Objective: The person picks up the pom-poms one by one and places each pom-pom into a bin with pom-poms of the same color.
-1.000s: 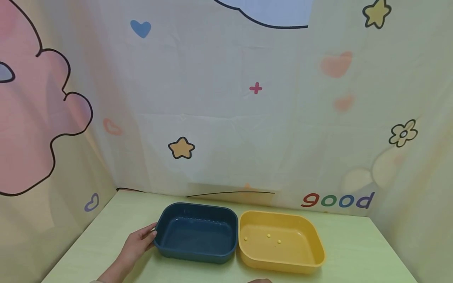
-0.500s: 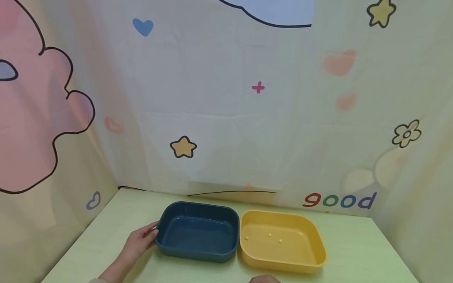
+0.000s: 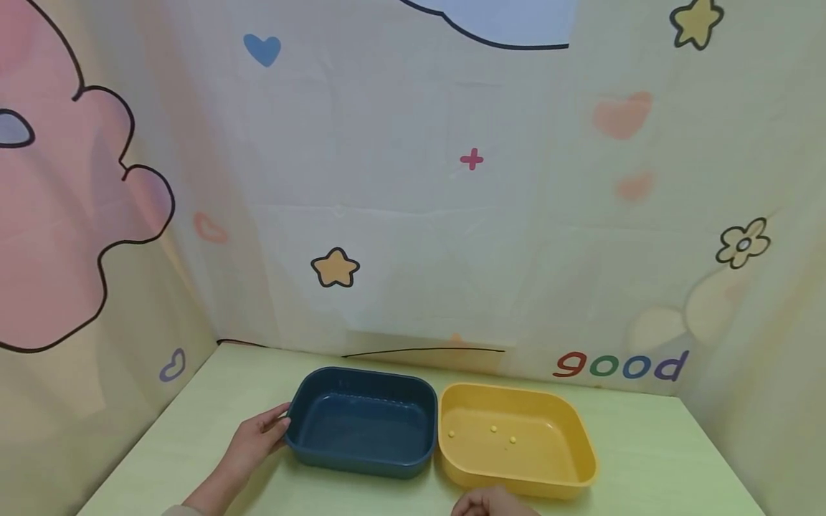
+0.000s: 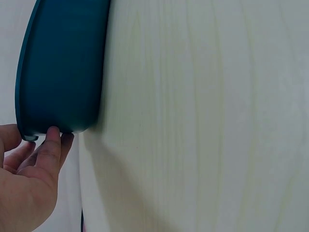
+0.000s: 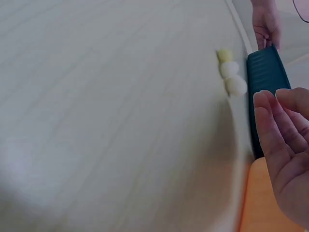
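Note:
My left hand [image 3: 253,438] grips the left end of a dark blue plastic tray [image 3: 364,462]. In the left wrist view its thumb is at the tray's rim and the fingertips are against the outer wall. My right hand [image 3: 490,503] is at the bottom edge of the head view, just in front of a yellow plastic tray [image 3: 516,486]. In the right wrist view its fingers are bent, with thumb and fingertips close together; whether something small is between them is hidden. Several small pale yellow balls, among them one ball [image 3: 493,429], lie in the yellow tray.
Both trays stand side by side on a pale wood-grain table [image 3: 652,444]. A short row of fuzzy balls [image 5: 230,70], yellow and white, lies near the blue tray in the right wrist view. A printed curtain [image 3: 400,236] hangs behind and at both sides.
My right hand has come up farther into the head view, toward the yellow tray's front. My left hand keeps its hold on the blue tray; both trays have stayed put.

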`<state>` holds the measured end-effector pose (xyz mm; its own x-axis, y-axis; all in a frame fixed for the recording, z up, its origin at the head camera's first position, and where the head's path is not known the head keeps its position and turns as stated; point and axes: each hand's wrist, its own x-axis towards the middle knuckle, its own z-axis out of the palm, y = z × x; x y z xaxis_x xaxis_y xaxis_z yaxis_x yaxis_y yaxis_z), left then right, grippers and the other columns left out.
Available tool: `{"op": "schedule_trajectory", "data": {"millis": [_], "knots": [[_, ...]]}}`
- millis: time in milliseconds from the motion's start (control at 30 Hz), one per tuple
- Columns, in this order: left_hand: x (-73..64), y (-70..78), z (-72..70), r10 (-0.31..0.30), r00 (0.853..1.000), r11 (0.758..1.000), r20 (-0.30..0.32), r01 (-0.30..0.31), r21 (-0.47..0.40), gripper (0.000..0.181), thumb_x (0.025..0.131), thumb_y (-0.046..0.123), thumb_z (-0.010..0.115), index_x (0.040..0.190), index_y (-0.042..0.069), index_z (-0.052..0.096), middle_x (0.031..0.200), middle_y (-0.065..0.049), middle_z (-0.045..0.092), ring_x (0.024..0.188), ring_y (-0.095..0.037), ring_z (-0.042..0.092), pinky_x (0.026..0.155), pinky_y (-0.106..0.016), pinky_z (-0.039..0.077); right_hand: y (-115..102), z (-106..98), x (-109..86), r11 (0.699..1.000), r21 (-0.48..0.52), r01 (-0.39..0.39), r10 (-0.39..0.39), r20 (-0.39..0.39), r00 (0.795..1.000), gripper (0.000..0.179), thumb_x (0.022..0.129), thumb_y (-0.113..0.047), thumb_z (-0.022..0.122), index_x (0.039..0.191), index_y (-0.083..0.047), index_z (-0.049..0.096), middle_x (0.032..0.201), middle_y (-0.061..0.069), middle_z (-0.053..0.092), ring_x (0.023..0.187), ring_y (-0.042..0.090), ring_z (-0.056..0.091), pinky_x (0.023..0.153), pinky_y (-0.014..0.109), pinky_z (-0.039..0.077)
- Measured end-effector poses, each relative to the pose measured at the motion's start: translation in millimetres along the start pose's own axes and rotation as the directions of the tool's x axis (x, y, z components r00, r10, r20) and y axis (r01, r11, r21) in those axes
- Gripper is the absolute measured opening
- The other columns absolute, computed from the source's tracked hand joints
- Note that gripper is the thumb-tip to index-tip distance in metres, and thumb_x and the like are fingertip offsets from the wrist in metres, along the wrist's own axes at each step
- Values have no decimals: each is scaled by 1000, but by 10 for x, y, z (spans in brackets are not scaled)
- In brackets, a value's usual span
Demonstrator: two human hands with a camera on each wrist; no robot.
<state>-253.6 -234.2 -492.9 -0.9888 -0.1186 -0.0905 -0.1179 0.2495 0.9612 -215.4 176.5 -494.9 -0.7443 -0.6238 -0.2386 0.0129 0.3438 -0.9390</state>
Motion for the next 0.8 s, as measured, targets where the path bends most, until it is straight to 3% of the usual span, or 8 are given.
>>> {"op": "schedule_trajectory", "data": {"millis": [267, 400, 533, 800], "knots": [[1, 11, -4, -10, 1000, 1000, 0, 10, 16, 44, 107, 3, 49, 147, -13, 44, 141, -35, 55, 114, -29, 73, 88, -33, 66, -248, -2, 57, 995, 96, -21, 27, -58, 998, 26, 93, -6, 69, 106, 16, 67, 86, 0, 79, 74, 1, 67, 68, 11, 56], [4, 21, 2, -13, 1000, 1000, -2, 13, 24, 44, 107, 4, 49, 147, -13, 44, 141, -35, 56, 114, -30, 73, 88, -33, 66, -389, -22, 98, 989, 139, -48, 59, -77, 995, 24, 95, -7, 68, 108, 13, 67, 89, 3, 80, 75, 6, 70, 75, 21, 65], [7, 25, 4, -20, 1000, 1000, -4, 20, 24, 44, 107, 4, 49, 147, -13, 44, 141, -36, 55, 115, -32, 72, 88, -33, 66, -538, -68, 166, 989, 138, -52, 65, -85, 994, 21, 96, -7, 68, 108, 9, 69, 88, 1, 79, 76, 8, 72, 80, 30, 67], [13, 5, 2, -9, 1000, 1000, -12, 9, 12, 43, 106, 3, 50, 146, -13, 46, 140, -36, 57, 112, -27, 73, 86, -32, 66, -859, -218, 348, 991, 133, -27, 40, -98, 994, 16, 98, -5, 66, 108, 6, 69, 91, 2, 78, 79, 9, 72, 86, 33, 67]]}}
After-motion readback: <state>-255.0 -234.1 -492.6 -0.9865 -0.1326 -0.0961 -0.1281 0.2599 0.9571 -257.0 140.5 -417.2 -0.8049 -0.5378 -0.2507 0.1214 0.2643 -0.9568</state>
